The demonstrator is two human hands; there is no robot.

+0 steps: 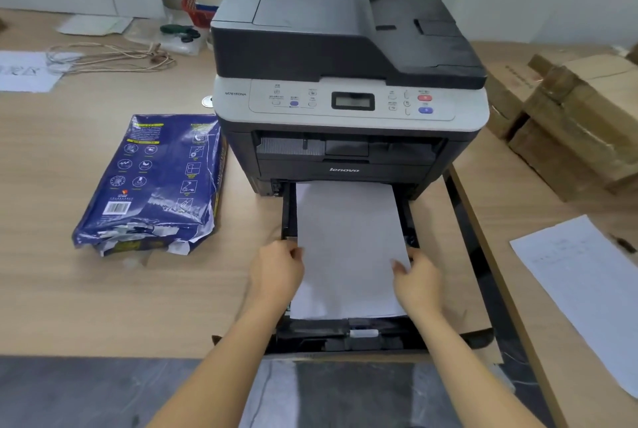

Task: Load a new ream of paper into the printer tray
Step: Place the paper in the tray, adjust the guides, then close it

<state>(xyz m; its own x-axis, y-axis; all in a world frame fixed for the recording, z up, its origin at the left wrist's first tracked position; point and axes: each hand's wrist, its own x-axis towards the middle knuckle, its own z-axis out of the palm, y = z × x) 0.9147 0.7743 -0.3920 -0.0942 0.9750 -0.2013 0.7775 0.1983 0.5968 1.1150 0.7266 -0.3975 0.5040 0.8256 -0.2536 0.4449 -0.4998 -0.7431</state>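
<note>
one paper stack (pixel 348 248) — lengthwise into printer (pixel 345 58)

The printer (pixel 345 58) in front of me is matt plastic, dark grey on top with a paler, smooth control band. The paper stack (pixel 348 248) under my fingers (pixel 293 253) is plain matt white. The tray (pixel 345 334) is black plastic with a slight sheen. Left, the torn ream wrapper (pixel 152 182) is glossy, crinkled blue. The counter (pixel 103 289) is pale wood-grain, smooth. Far right, rough brown cardboard boxes (pixel 580 124).
</note>
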